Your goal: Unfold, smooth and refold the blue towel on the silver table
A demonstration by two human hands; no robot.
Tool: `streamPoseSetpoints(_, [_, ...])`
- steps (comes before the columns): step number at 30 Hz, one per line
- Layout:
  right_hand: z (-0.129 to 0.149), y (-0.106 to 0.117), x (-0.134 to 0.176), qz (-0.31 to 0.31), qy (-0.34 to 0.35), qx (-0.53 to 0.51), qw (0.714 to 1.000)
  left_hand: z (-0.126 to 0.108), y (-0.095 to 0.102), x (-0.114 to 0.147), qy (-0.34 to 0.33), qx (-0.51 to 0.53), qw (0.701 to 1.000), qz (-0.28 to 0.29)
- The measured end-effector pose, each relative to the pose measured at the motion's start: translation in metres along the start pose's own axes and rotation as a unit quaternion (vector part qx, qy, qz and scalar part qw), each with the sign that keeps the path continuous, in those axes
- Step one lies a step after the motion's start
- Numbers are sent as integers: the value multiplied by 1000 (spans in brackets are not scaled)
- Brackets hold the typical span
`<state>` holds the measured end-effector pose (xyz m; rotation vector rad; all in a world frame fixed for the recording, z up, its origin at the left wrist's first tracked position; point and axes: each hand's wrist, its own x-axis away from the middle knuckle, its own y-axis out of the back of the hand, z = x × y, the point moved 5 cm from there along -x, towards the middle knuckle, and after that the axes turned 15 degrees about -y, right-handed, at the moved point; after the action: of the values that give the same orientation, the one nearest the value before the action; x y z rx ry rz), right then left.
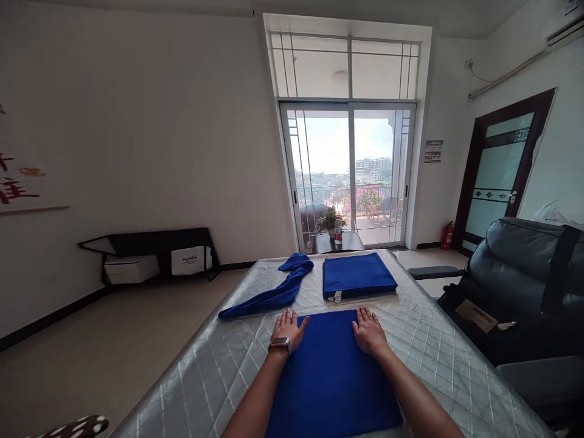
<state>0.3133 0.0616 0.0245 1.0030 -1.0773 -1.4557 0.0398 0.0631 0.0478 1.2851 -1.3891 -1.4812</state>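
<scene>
A blue cloth [335,377] lies flat in front of me on the quilted silver mattress [219,359]. My left hand [289,330] rests palm down at its far left corner, fingers stretched out, with a watch on the wrist. At the far right corner my right hand [368,330] also lies flat, its fingers extended. Just beyond is a neat stack of folded blue cloth [358,274] with a white tag on its near edge. Left of the stack, a crumpled blue cloth [278,292] trails toward the mattress's left edge.
Past the far edge stands a small dark table [326,243] with a potted plant [330,222] and a bottle [338,231]. On the right is a black leather chair [520,274]. A black shelf [159,240] holding white boxes stands by the left wall.
</scene>
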Motion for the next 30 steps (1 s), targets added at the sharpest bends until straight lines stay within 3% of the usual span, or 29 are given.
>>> streamPoseSetpoints(3, [-1,1,0,-3,1,-2,1000,-62,-6,-20,-61,29,998,-1])
streamPoseSetpoints(7, [-4,-2,0,-3,22,12,1000,-153,-29,-37,-170,78,982,22])
streamPoseSetpoints(10, [-6,-6,-1,-2,35,21,999,-179,-41,-39,-198,97,975,30])
streamPoseSetpoints(14, [-4,-5,-3,-4,22,8,1000,-149,-42,-29,-156,96,983,31])
streamPoseSetpoints(21, [-2,-2,-3,-4,7,-9,1000,-39,-21,9,-47,51,997,41])
streamPoseSetpoints(24, [-3,-3,-3,1,7,-8,1000,-3,-14,23,-7,32,999,43])
streamPoseSetpoints(30, [1,4,2,-1,12,8,1000,11,-15,30,10,15,999,39])
